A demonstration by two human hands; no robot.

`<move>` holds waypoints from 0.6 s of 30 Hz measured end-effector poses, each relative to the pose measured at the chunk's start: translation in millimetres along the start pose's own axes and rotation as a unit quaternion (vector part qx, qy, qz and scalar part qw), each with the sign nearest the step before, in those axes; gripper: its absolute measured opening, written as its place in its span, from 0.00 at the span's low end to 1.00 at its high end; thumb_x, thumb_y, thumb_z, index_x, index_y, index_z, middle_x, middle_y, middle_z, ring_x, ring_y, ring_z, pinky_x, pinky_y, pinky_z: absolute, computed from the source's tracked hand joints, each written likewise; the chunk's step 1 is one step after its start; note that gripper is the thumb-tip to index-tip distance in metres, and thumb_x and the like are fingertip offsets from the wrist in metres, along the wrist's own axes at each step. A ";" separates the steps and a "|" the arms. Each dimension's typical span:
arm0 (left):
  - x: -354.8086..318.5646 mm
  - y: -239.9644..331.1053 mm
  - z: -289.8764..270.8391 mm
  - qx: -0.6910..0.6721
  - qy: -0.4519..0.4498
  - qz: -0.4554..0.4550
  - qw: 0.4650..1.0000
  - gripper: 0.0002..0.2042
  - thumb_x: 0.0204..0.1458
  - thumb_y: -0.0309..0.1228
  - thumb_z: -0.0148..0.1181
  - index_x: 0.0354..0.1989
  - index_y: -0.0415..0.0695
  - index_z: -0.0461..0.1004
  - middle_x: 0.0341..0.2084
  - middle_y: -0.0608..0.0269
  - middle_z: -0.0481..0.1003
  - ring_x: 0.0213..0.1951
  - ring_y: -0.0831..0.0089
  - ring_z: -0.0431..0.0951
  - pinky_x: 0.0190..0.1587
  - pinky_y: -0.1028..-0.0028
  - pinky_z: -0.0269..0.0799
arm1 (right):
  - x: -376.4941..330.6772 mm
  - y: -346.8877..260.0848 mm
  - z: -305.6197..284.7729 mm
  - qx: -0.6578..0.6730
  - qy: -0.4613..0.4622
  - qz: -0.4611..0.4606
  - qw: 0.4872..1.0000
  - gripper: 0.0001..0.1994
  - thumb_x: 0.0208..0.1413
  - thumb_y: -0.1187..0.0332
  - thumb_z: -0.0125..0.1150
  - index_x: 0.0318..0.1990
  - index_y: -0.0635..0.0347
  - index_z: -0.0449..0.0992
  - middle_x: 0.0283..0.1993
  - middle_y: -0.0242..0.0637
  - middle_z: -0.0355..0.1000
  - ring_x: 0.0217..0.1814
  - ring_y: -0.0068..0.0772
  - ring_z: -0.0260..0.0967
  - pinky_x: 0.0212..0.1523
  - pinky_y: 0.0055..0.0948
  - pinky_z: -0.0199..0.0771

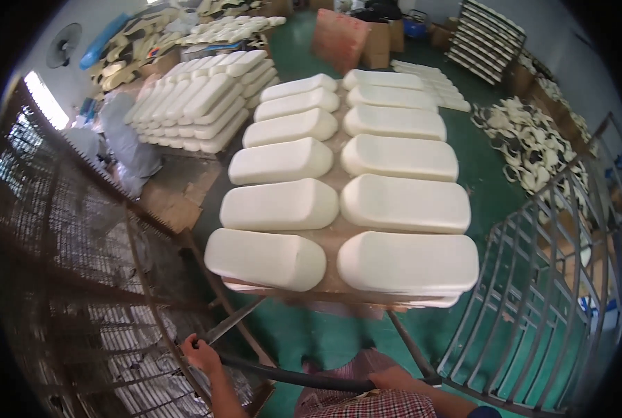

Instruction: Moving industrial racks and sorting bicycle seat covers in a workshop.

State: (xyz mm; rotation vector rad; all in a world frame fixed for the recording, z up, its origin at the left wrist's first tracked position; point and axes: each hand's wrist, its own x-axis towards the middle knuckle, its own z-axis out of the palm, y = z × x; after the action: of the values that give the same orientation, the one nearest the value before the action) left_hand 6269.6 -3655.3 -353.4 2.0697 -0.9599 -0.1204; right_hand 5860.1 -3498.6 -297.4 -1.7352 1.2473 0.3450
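Trolley, brown top: one, ahead of the person, bearing white rounded blocks in two columns, the nearest pair at its front edge. Handle, dark bar: one, near the person's waist. Left hand: at the handle's left end, fingers curled round it. Right hand: toward the right end, fingers closed on the bar. Also: block stack, beyond left; brown rack, left; green floor, beneath.

Blocks in two rows on the cart, handle before, racks either side
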 end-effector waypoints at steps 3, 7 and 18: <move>-24.6 7.7 8.6 0.010 0.034 0.001 0.999 0.10 0.38 0.18 0.49 0.31 0.39 0.70 0.31 0.56 0.67 0.34 0.60 0.69 0.38 0.67 0.65 | -13.4 22.6 -7.9 -0.008 0.006 0.005 1.000 0.11 0.44 0.64 0.51 0.34 0.58 0.68 0.27 0.47 0.70 0.33 0.49 0.70 0.32 0.43 0.69; -66.5 36.4 18.9 -0.009 0.037 0.021 0.999 0.09 0.36 0.18 0.49 0.28 0.39 0.70 0.31 0.56 0.66 0.34 0.60 0.68 0.37 0.68 0.64 | -43.0 60.3 -22.3 -0.018 0.065 0.005 0.998 0.12 0.38 0.62 0.56 0.32 0.54 0.70 0.27 0.42 0.70 0.31 0.46 0.70 0.30 0.41 0.69; -179.1 100.5 27.5 -0.015 -0.033 0.129 0.991 0.04 0.36 0.19 0.50 0.23 0.39 0.67 0.25 0.58 0.62 0.30 0.62 0.64 0.33 0.68 0.61 | -110.3 184.8 -53.2 -0.140 0.323 0.037 0.935 0.11 0.25 0.64 0.61 0.18 0.55 0.67 0.24 0.39 0.68 0.32 0.43 0.68 0.32 0.41 0.66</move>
State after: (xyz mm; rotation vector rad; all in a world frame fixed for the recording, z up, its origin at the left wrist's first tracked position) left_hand 6073.4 -3589.6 -341.6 1.9054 -1.2485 -0.0669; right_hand 5639.0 -3484.4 -291.4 -2.1436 1.7998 -0.0231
